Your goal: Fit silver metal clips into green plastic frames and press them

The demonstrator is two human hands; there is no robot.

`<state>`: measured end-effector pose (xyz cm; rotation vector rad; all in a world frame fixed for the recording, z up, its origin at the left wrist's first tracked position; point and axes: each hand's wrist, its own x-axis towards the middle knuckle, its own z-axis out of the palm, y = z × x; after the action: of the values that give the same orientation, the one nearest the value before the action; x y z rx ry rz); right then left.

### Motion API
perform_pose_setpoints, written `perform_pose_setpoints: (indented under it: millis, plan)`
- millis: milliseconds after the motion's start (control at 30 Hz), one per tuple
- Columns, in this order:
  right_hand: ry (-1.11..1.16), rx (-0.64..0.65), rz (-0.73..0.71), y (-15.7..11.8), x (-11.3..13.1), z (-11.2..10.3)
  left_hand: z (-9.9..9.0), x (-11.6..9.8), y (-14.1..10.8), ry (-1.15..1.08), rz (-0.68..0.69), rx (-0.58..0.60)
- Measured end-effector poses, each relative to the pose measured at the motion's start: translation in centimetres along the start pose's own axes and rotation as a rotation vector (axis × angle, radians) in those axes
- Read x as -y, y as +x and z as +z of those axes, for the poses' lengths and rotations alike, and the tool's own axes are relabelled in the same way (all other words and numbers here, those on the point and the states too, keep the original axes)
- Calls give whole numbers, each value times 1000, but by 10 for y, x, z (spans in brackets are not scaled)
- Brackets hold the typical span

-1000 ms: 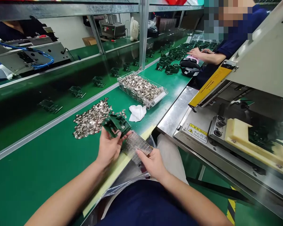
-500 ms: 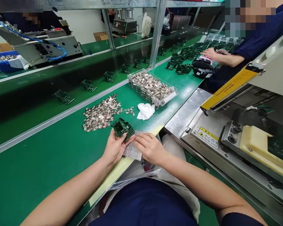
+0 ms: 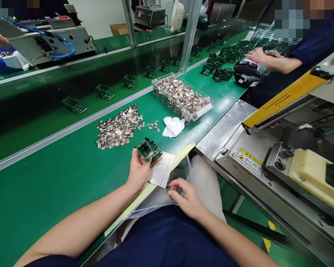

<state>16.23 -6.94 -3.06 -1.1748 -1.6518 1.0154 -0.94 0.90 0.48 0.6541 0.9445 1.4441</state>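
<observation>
A green circuit board assembly (image 3: 149, 149) is gripped by my left hand (image 3: 140, 171), with the thumb and fingers round its lower edge. Just below it, at the table's front edge, lies a silver sheet (image 3: 163, 168) marked off in a grid of small rectangles. My right hand (image 3: 187, 195) is off the sheet's lower corner, over a clear plastic bag (image 3: 153, 200). Its thumb and index finger are apart, and no object shows between them. Beyond the board, a heap of small metal pieces (image 3: 118, 128) is spread on the green table (image 3: 72, 178).
A clear tray (image 3: 203, 111) full of metal pieces and a crumpled white tissue (image 3: 173, 127) are farther back. Several circuit boards (image 3: 104, 92) line the strip behind the rail. On the right, a machine (image 3: 281, 163) borders the table, and a co-worker's hands (image 3: 257, 55) work beyond.
My right hand has moved from the board and sheet down toward me, its fingers parting. My left hand still holds the board; more of the sheet shows. The view has shifted slightly.
</observation>
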Motion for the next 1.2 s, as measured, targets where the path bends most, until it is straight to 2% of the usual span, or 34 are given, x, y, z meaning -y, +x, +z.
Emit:
perform_pose_setpoints:
  millis: [67,100,167,267,433,600,900,1200]
  plan:
    - [204,90,184,-3,1,17,3,7,-2,33,61,5]
    - [274,82,237,-1,1,23,5,10,-3,45,86,2]
    - [361,22,296,4,1,28,10,14,-5,58,109,-8]
    - [379,-33,317,10,-2,23,18,13,-3,48,83,-10]
    - [296,-75,226,12,-16,14,28,12,11,70,57,76]
    - [218,-86,111,12,-27,17,27,18,18,136,56,161]
    - [-52,-95,-166,19,-23,8,26,18,18,133,39,156]
    - [-494,-274,-356,15,-16,17,25,18,17,128,50,163]
